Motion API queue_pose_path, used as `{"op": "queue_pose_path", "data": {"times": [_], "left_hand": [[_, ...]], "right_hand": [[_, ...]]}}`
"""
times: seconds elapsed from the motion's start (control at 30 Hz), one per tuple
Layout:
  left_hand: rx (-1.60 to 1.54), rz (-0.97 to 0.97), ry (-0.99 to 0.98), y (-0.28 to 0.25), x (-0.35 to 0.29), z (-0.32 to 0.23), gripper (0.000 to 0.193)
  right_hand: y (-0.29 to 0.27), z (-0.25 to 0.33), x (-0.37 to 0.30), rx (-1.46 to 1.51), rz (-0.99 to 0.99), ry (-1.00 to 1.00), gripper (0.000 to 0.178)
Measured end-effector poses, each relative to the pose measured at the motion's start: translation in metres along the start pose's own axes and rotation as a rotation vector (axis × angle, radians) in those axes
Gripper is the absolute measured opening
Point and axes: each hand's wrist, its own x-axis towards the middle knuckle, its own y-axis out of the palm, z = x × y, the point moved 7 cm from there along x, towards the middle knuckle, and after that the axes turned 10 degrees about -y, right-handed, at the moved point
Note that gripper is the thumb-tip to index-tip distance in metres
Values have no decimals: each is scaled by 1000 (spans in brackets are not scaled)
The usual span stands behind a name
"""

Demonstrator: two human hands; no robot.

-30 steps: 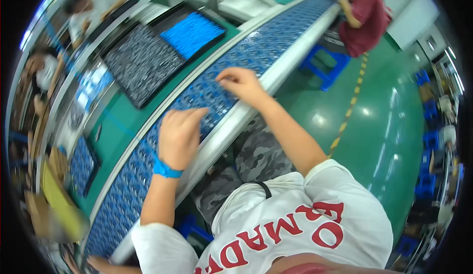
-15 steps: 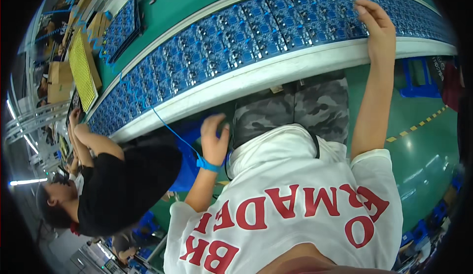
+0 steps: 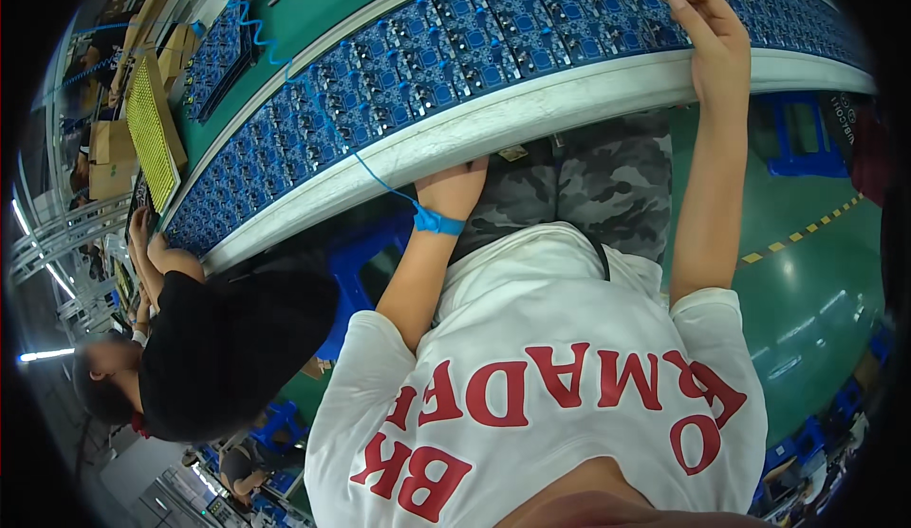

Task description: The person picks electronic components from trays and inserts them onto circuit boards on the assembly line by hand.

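Rows of blue circuit boards [image 3: 427,63] fill the long conveyor with its white front rail [image 3: 531,113]. Over the boards at the right hovers my right hand [image 3: 714,39], thumb and fingertips brought together in a pinch. Whether something small sits between them I cannot make out. My left hand [image 3: 454,189] is at the underside of the front rail, above my lap, its fingers hidden by the rail. A blue wrist strap [image 3: 436,221] circles that wrist, and its blue cord [image 3: 375,175] runs across the rail and boards, coiling toward the far left.
At the left sits a co-worker in black [image 3: 237,357], hands near the conveyor's end. Beyond are a dark-edged stack of blue boards [image 3: 216,68], a yellow tray [image 3: 152,129] and a cardboard box [image 3: 112,160]. Blue stools [image 3: 802,134] stand on the green floor.
My left hand has moved up and right from beside my lap to beneath the front rail, drawing the cord along. My right hand has shifted slightly up and left, still pinched.
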Motion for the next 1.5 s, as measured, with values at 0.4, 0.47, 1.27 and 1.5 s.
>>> {"op": "queue_pose_path", "data": {"times": [0.4,0.47,1.27,1.5], "left_hand": [[22,-205,94,-19,-25,-20,47],[23,-203,105,-18,-22,-22,47],[-278,185,269,-49,-70,-35,13],[-535,396,208,-50,-81,-28,14]], "right_hand": [[21,21,1,-111,2,-24,22],[51,51,-3,-299,120,-77,21],[176,78,-70,-597,718,-513,14],[178,79,-71,-573,715,-504,11]]}}
